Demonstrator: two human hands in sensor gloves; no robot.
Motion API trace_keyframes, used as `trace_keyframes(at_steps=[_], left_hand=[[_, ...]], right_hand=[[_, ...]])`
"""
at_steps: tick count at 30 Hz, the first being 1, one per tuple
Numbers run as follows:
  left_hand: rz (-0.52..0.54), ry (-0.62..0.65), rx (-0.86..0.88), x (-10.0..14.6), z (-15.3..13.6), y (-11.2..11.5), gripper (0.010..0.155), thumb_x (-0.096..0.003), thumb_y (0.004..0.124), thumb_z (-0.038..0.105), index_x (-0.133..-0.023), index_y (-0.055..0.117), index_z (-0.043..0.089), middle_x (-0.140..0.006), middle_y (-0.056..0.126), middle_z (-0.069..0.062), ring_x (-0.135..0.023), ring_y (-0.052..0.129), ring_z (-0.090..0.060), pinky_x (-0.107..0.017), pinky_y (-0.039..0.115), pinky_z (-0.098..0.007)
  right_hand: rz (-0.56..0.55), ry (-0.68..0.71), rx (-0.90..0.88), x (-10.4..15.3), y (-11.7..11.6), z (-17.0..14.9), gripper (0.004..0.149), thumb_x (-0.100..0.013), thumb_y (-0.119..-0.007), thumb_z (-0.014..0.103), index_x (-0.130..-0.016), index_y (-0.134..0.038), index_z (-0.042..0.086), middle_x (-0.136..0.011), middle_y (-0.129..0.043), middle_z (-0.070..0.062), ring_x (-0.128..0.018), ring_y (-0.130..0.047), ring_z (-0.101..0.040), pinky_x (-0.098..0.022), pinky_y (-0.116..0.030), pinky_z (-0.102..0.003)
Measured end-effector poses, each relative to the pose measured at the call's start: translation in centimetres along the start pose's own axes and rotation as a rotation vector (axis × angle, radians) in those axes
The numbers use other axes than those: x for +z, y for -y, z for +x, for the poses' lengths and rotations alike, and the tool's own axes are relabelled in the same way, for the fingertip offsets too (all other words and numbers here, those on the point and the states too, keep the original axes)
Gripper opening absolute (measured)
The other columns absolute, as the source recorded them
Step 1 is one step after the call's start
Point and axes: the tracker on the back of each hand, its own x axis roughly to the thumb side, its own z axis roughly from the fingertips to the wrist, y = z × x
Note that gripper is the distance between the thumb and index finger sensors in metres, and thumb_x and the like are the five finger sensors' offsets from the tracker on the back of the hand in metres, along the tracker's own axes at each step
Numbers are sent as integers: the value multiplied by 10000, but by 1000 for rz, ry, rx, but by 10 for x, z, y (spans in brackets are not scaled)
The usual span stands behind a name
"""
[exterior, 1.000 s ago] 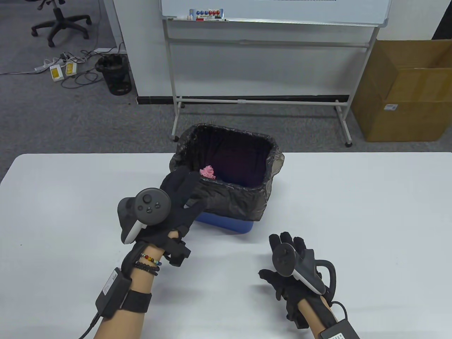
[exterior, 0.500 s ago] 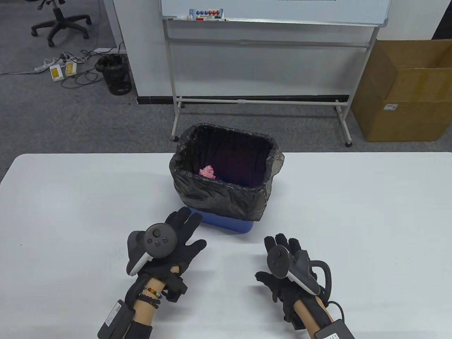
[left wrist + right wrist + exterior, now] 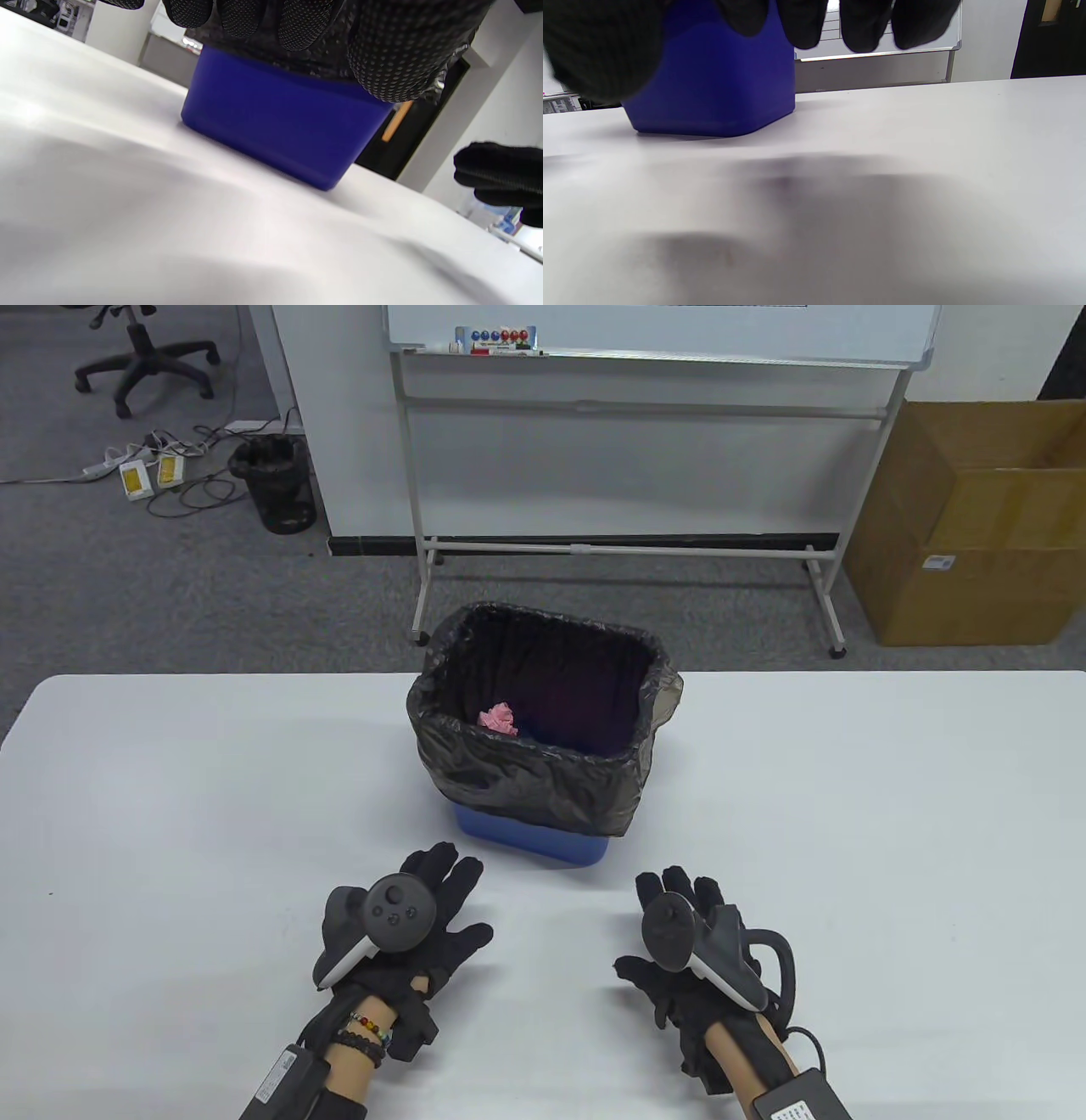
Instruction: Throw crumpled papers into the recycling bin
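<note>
In the table view the blue recycling bin stands near the middle of the white table, its black liner bag folded out over the rim so the mouth gapes wide, which makes an easy target for a throw. One pink crumpled paper lies inside against the near left wall; no other paper shows on the table, so the tossing looks done or close to it. The left hand and right hand lie just short of the bin, one to each side, fingers spread and holding nothing, a resting pose rather than a reach. In the left wrist view the left fingers hang loose and parted in front of the bin's blue wall, with nothing pinched between them, and the right hand shows at the far edge. In the right wrist view the right fingertips likewise dangle apart above the tabletop, empty, the bin just ahead.
</note>
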Motion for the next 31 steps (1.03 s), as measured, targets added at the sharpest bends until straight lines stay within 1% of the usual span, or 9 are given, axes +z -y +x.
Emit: trace_keyframes(at_steps=[7, 11, 13, 17, 18, 20, 31], left_hand=[[-34, 21, -59, -3, 6, 7, 790, -450, 820, 534, -1115, 506, 245, -1236, 356, -134, -1114, 352, -482, -727, 390, -715], [-52, 26, -65, -4, 9, 9, 787, -451, 820, 533, -1115, 506, 251, -1238, 355, -131, -1115, 345, -485, -727, 382, -719], [-61, 21, -82, -6, 8, 11, 789, -451, 817, 536, -1117, 502, 254, -1239, 349, -129, -1117, 343, -482, -726, 380, -722], [-73, 23, -95, -6, 7, 13, 785, -452, 817, 534, -1114, 507, 251, -1238, 352, -130, -1115, 349, -483, -723, 382, -723], [-72, 23, -96, -6, 7, 14, 786, -451, 817, 535, -1115, 506, 252, -1238, 353, -131, -1115, 351, -484, -723, 383, -724], [-78, 25, -90, -6, 7, 14, 784, -452, 817, 533, -1115, 506, 251, -1238, 352, -130, -1114, 349, -486, -723, 381, -725], [-101, 35, -70, -7, 10, 19, 778, -455, 813, 530, -1114, 508, 251, -1237, 358, -131, -1115, 364, -481, -724, 385, -725]], right_hand=[[0, -7, -3, -1, 0, -2, 952, -308, -809, 653, -1093, -365, 348, -1203, -415, -15, -1123, -469, -394, -763, -512, -563], [-3, -10, -4, -1, 1, -3, 951, -308, -809, 652, -1093, -366, 348, -1205, -411, -10, -1123, -468, -395, -763, -511, -564], [-6, -10, -11, -1, 2, -4, 951, -309, -809, 652, -1093, -366, 348, -1204, -414, -22, -1123, -469, -394, -763, -511, -563], [-4, -8, -11, -1, 2, -4, 951, -309, -808, 652, -1093, -366, 347, -1204, -414, -1, -1123, -469, -393, -764, -511, -563], [-4, -7, -12, -1, 1, -4, 951, -308, -808, 652, -1093, -365, 348, -1204, -413, -28, -1123, -470, -392, -763, -512, -563], [-5, -4, -15, -1, 1, -5, 951, -308, -808, 652, -1093, -366, 347, -1204, -414, -2, -1122, -471, -394, -763, -512, -563], [0, -5, -20, 0, 2, -8, 949, -310, -809, 648, -1094, -369, 345, -1204, -417, -21, -1123, -470, -396, -763, -509, -564]])
